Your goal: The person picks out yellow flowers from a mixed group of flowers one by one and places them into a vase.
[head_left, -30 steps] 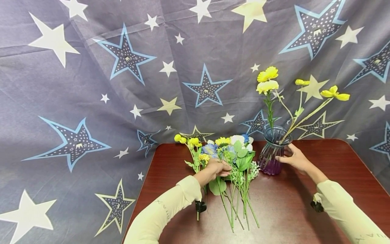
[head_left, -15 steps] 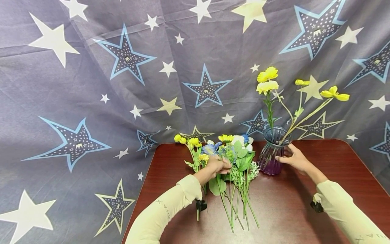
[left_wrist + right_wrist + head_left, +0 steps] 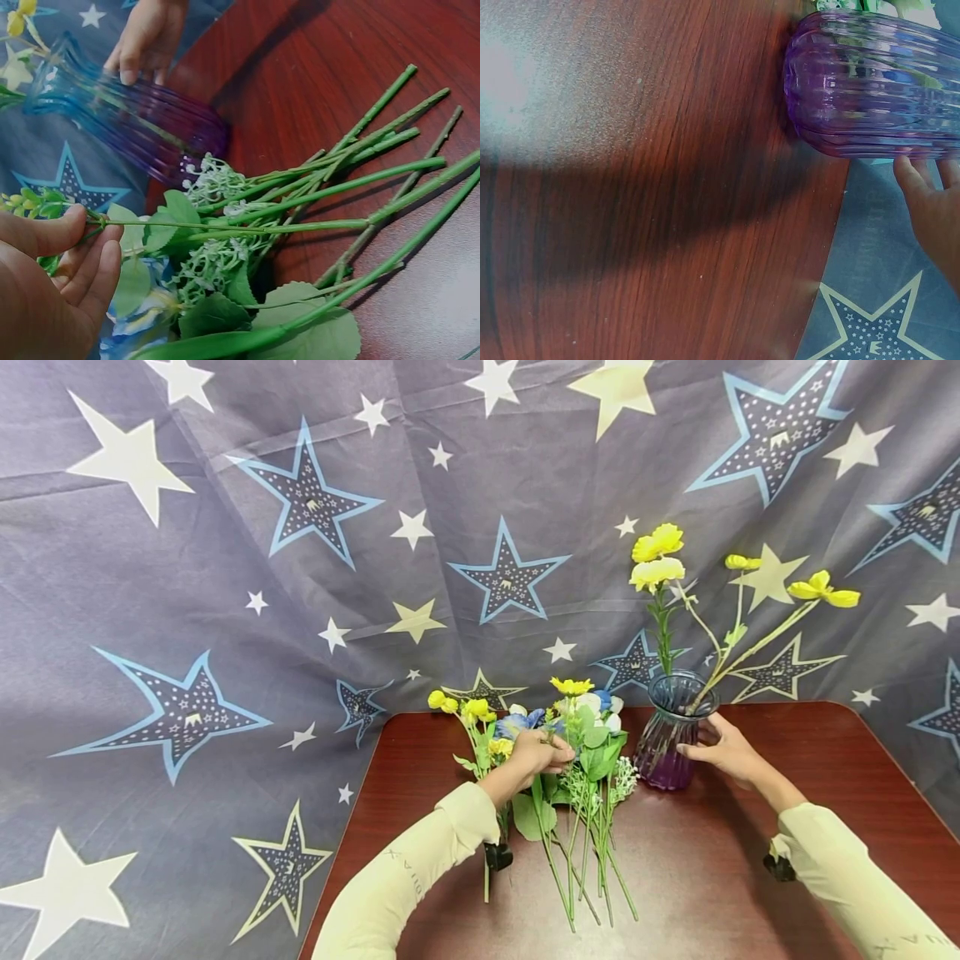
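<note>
My left hand [image 3: 534,757] pinches a thin green stem [image 3: 172,223] between thumb and fingers. The stem belongs to a yellow flower [image 3: 572,686], its head raised just above the pile. Below it lie several artificial flowers with blue blooms [image 3: 517,724], white blooms and small white sprigs [image 3: 214,180], their stems pointing toward the table's front. At the right, my right hand [image 3: 731,753] holds the side of a ribbed glass vase [image 3: 666,762], blue at the top and purple at the base. Yellow flowers [image 3: 658,572] on tall stems stand in the vase.
A reddish-brown wooden table [image 3: 697,877] carries everything. Behind it hangs a grey star-printed cloth [image 3: 360,610], close to the far edge. More yellow flowers [image 3: 476,710] lie at the left of the pile, partly behind my left forearm.
The yellow flower has risen and shifted right, out of the pile, with my left hand moving slightly up and right. My right hand and the vase stay in place.
</note>
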`<state>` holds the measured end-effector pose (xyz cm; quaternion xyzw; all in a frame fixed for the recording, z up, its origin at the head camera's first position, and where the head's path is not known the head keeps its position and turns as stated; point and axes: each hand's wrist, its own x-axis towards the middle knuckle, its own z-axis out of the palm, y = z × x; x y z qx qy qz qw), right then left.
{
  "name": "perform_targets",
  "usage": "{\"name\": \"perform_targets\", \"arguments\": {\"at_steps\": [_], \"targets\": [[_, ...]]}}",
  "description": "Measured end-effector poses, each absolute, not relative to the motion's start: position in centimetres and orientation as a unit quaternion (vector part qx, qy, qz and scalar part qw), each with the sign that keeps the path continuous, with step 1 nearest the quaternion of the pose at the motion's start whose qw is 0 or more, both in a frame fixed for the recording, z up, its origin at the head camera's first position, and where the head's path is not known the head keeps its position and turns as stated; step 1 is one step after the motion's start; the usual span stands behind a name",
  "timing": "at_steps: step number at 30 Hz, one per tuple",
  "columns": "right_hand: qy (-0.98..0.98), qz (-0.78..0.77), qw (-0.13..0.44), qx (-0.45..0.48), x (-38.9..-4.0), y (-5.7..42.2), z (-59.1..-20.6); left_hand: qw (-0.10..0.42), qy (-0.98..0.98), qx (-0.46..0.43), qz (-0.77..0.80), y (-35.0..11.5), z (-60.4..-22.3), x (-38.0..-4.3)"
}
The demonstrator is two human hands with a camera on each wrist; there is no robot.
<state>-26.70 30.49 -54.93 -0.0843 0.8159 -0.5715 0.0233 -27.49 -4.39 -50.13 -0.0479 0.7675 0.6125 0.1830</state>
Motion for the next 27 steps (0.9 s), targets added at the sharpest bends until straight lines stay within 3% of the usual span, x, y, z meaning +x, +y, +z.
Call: {"name": "perform_targets", "arguments": {"at_steps": [27], "targets": [[0.798,-0.595,0.019,-0.095,-26.9,30.6,-55.2,0.161,0.739,-0.027,0.654,-2.5,-46.6,-28.4]]}}
